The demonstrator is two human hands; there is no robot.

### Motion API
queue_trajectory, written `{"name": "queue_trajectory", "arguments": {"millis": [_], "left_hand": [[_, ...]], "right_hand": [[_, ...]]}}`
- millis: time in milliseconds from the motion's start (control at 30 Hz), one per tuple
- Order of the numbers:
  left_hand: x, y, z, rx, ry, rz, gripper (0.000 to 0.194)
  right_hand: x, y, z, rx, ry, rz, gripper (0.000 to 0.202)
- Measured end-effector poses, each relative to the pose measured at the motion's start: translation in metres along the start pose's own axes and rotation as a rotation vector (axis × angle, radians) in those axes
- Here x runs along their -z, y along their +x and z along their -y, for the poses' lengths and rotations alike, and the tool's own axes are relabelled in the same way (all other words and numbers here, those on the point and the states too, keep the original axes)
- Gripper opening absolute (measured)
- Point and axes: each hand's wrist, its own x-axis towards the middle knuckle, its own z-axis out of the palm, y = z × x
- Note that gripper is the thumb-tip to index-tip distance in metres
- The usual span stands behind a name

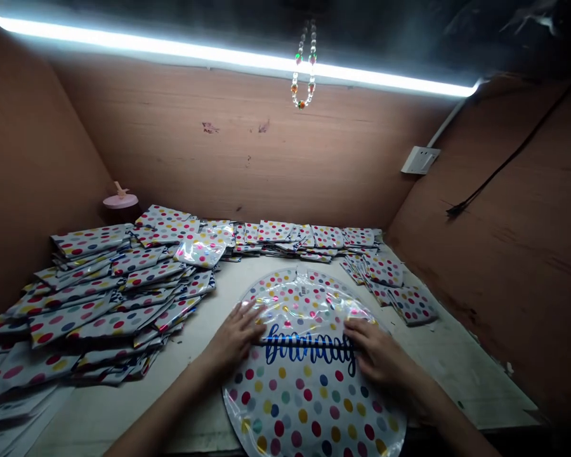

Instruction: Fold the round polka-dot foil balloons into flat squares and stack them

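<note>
Dotted foil balloon (309, 406) at near edge of desk (447, 374), spread out, not yet folded small. Left hand (233, 339) flat on it, grip open; right hand (378, 352) opposite — grip unclear. Beyond — folded balloons (95, 317) heaped left, right, back; evidently done.

Folded stacks (99, 298) left of round sheet (314, 406)

Workshop-type spot: wood-panelled booth (247, 146) w/ tube light (238, 60), worktable (433, 355) & piles of folded dotted sheets (99, 298).
</note>
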Motion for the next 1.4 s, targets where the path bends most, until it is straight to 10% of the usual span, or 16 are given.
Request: {"name": "queue_trajectory", "arguments": {"millis": [233,600,900,1033,1200,1400], "left_hand": [[0.017,0.008,0.024,-0.018,-0.248,0.133,0.062],[0.017,0.029,0.064,0.210,-0.660,0.061,0.027],[0.001,0.110,0.053,0.804,-0.029,-0.085,0.039],[-0.003,0.129,0.027,0.803,0.111,-0.118,0.039],[-0.039,0.160,-0.054,0.258,0.216,0.065,0.072],[-0.065,0.224,-0.097,0.429,0.240,0.151,0.053]], "right_hand": [[0.000,-0.003,-0.038,-0.096,0.227,-0.093,0.043],[0.005,0.016,-0.093,-0.336,0.928,-0.081,0.032],[-0.018,0.104,-0.093,-0.863,0.256,-0.145,0.038],[-0.024,0.137,-0.103,-0.963,0.118,-0.045,0.032],[-0.010,0.154,-0.113,-0.995,0.064,0.061,0.029],[0.012,0.121,-0.068,-0.897,-0.101,-0.090,0.044]]}}
